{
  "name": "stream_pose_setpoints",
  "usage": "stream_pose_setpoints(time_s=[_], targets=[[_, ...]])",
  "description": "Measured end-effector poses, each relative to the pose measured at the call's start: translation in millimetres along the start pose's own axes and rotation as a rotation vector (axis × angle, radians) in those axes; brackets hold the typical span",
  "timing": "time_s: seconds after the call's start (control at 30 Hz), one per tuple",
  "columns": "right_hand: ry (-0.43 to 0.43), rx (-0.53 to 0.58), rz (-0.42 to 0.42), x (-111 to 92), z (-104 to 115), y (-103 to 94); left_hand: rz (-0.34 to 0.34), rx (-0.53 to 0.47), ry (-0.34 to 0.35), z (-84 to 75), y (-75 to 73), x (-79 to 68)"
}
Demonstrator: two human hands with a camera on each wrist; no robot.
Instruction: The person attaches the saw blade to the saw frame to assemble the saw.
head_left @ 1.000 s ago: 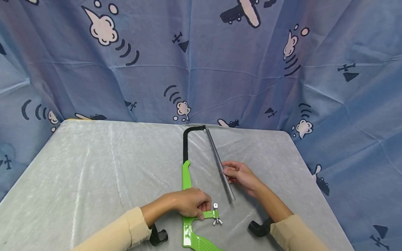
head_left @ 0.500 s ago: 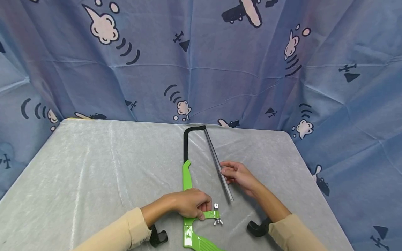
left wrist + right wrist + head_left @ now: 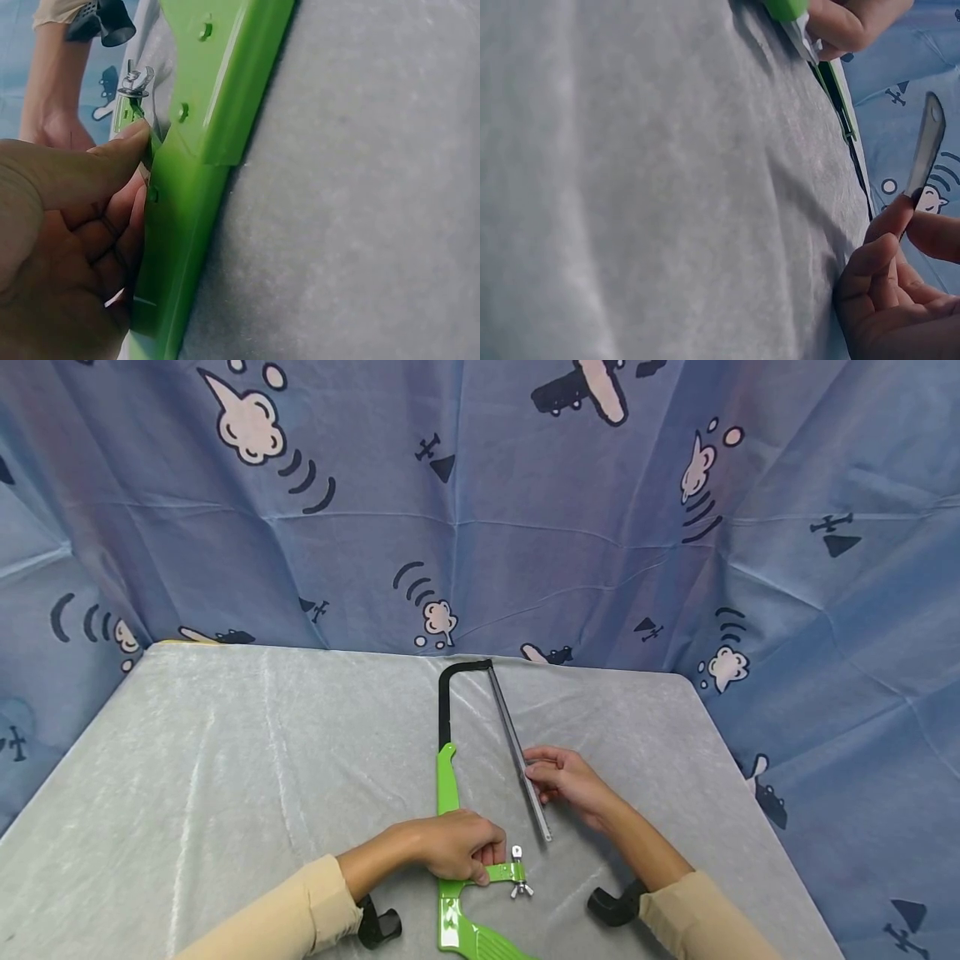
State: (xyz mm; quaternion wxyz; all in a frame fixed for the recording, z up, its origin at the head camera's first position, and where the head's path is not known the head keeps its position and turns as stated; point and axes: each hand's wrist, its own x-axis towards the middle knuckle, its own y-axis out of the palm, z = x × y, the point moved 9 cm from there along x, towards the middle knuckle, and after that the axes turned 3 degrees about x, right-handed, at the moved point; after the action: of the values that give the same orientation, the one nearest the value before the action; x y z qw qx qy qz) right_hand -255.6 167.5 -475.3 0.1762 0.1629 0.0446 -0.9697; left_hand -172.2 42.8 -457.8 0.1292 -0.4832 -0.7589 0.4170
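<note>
Nearest you: ribbed handle (image 3: pixel 482 942) of the hacksaw frame (image 3: pixel 447 781), glossy green, on the pale grey worktop (image 3: pixel 300 735). Just past it, your left grip (image 3: pixel 463 847) pinches the frame's green short arm (image 3: pixel 504 872); the silver wing nut (image 3: pixel 521 889) sits just beside your fingers, at the arm's end. Blade (image 3: pixel 508 727): slim, straight, grey, small hole in its near end, that end apart from the arm. Your right grip (image 3: pixel 573 785) pinches it from the right, beyond halfway down its length. Far end meets the black bow's (image 3: pixel 444 710) tip; cannot tell whether hooked. Behind: blue airplane-print curtain (image 3: pixel 570 552).
</note>
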Motion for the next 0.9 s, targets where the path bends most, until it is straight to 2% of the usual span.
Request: stream_pose_setpoints(time_s=[0.3,0.9], targets=[[0.022,-0.049,-0.061,-1.3,-1.2,-0.9,0.008,0.001,0.012,-0.5,0.0,0.3],[0.038,-0.137,-0.081,0.3,-1.2,5.4,0.0,0.009,0.016,-2.6,-1.5,0.5]])
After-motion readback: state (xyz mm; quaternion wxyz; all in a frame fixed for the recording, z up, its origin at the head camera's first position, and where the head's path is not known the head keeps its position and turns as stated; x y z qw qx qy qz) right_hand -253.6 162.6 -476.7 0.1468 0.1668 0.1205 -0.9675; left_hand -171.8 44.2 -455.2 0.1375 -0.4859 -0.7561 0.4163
